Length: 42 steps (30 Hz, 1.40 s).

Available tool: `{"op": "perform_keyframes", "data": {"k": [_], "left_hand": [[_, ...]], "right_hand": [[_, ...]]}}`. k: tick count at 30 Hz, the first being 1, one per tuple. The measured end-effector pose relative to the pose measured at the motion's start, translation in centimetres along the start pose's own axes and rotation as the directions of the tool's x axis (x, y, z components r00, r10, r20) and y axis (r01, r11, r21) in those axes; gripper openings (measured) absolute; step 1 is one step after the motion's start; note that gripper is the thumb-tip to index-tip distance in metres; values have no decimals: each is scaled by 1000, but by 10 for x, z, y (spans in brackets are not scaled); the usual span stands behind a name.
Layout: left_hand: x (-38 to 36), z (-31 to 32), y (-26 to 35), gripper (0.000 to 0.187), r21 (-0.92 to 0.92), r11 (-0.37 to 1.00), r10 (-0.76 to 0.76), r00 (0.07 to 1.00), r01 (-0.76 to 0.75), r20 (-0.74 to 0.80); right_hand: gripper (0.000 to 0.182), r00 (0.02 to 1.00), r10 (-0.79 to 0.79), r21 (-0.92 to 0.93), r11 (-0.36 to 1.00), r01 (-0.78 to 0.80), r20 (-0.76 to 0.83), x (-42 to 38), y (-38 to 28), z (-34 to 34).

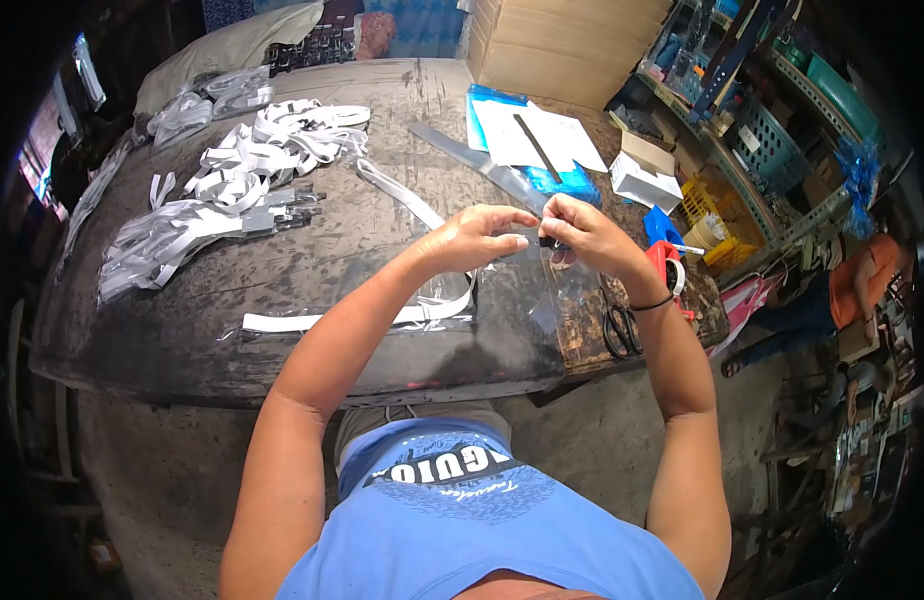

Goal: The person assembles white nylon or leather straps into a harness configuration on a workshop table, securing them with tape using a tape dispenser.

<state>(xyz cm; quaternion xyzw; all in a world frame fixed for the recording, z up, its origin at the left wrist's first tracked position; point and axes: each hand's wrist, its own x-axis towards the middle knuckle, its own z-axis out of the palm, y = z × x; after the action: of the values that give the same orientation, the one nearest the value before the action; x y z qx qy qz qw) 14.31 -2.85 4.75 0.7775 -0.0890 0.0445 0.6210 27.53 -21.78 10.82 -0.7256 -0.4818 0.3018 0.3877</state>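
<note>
Over the table, my left hand has its thumb and index finger apart, with the index fingertip close to the other hand. My right hand is closed in a pinch on a small dark piece, mostly hidden by the fingers. A white strap runs from the pile toward my left wrist. Below that wrist, another length of white strap lies along the table with clear plastic around it. A pair of black-handled scissors rests under my right forearm.
Heaped white straps and plastic-bagged straps cover the table's left side. A metal ruler, papers, a small white box and a red tape dispenser lie right. A person is at far right.
</note>
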Motion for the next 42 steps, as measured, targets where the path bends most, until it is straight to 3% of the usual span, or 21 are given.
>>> {"op": "perform_keyframes", "data": {"k": [5,13,15,18,21,25,27,30,32,35,42], "left_hand": [[-4,1,6,46,-97,995,22,1000,-19,21],[-4,-3,2,46,-56,998,2,998,2,67],[-4,-2,0,46,-58,998,-11,997,15,73],[-4,0,-2,40,17,1000,21,999,-22,25],[-7,0,3,36,107,994,-13,1000,10,28],[-10,-2,-1,31,-35,999,-33,999,34,29],[-11,-3,-3,30,-114,993,-25,1000,27,17],[-11,-4,-5,28,-165,986,4,1000,-4,1],[-8,-3,-6,29,-20,1000,5,999,-6,-32],[-8,-2,6,30,76,997,-8,1000,9,-18],[1,11,-5,38,66,995,73,997,-72,-22]], "right_hand": [[21,1000,-23,-12,1000,23,18,0,1,0],[21,998,18,2,1000,-18,52,0,-6,0],[24,993,-106,-228,967,114,51,4,-6,-3],[26,981,-174,-293,936,193,92,11,-3,-1],[18,981,-144,-266,948,174,130,10,-10,1],[19,995,-75,-218,972,87,61,6,-20,3],[21,990,31,-95,995,-18,137,6,-14,-9],[23,973,20,-17,1000,-17,230,8,-4,-12],[26,964,82,-27,997,-78,253,6,-7,-10],[27,974,38,-60,998,-25,223,5,-7,-6],[27,982,118,-30,993,-115,144,-3,3,-2]]}}
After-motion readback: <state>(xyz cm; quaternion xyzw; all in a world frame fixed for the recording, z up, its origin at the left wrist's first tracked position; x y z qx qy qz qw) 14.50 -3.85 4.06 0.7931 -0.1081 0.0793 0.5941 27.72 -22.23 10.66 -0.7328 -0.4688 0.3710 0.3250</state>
